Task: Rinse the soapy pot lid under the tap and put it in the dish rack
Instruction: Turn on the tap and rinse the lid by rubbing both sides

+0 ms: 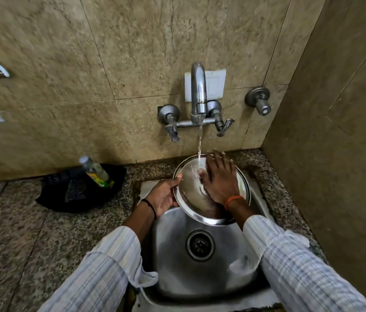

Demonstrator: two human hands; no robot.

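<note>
Left hand [163,195]: clamps lid [194,199] rim, lid tilted under tap [198,95]. Right hand [220,179]: spread flat on lid face.

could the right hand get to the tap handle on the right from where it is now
Probably yes. The right hand lies flat on the pot lid, holding nothing, and the right tap handle sits above it with only open air between.

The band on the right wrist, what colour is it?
Orange band, seen in the head view.
</note>
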